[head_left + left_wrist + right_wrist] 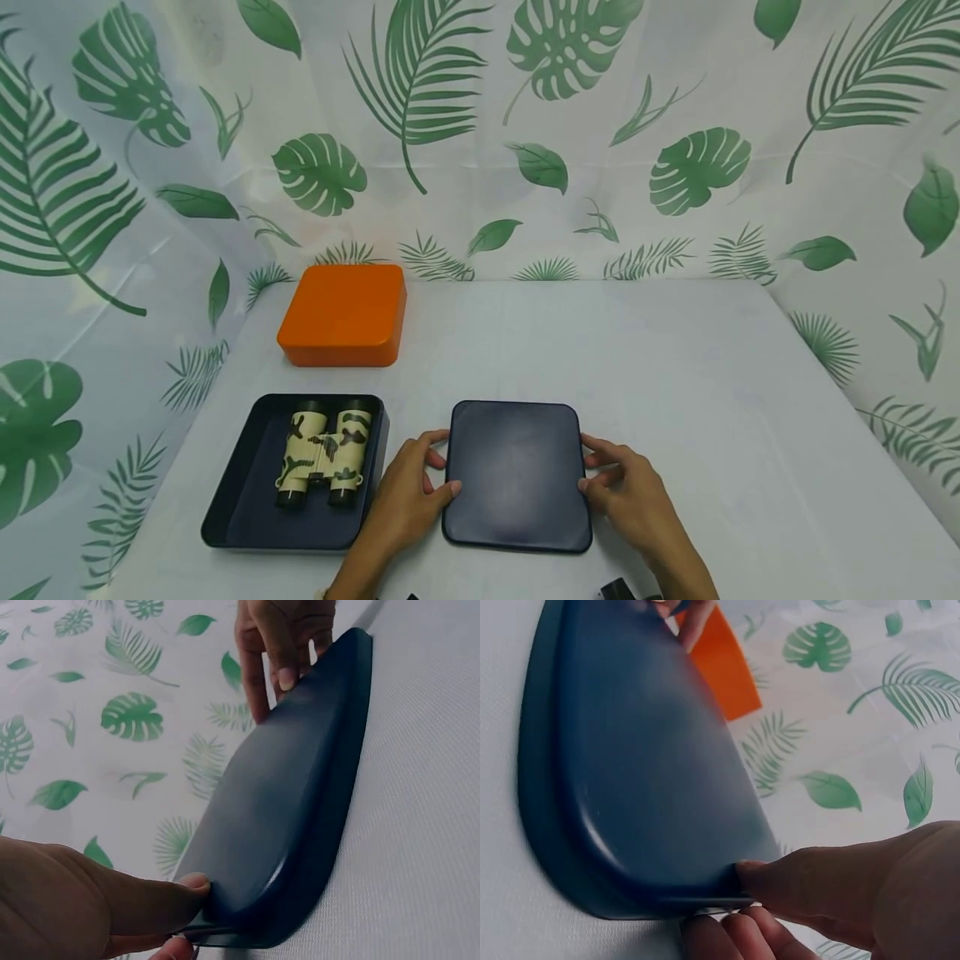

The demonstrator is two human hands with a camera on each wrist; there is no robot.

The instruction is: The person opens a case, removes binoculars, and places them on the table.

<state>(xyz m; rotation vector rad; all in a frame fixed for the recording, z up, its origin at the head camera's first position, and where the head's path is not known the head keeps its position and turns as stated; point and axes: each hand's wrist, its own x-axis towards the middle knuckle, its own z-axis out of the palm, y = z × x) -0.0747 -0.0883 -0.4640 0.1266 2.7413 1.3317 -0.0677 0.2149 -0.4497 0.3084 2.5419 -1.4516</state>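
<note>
A dark blue, round-cornered lid (517,477) is held level in front of me, its smooth top facing up. My left hand (411,487) pinches its left edge, thumb on top and fingertips beneath. On the opposite edge my right hand (632,493) has the same kind of pinch, clearly visible in the right wrist view, where the thumb (761,879) lies on the rim. To the left, a dark blue open box (251,508) contains camouflage binoculars (322,454), lying toward its right side. The left forearm passes close to the box's right wall.
An orange box (343,315) sits at the back left of the white table (712,392), behind the dark blue box. Leaf-patterned cloth (600,183) hangs along the back and both sides. Small black objects (618,588) show at the bottom edge near the right wrist.
</note>
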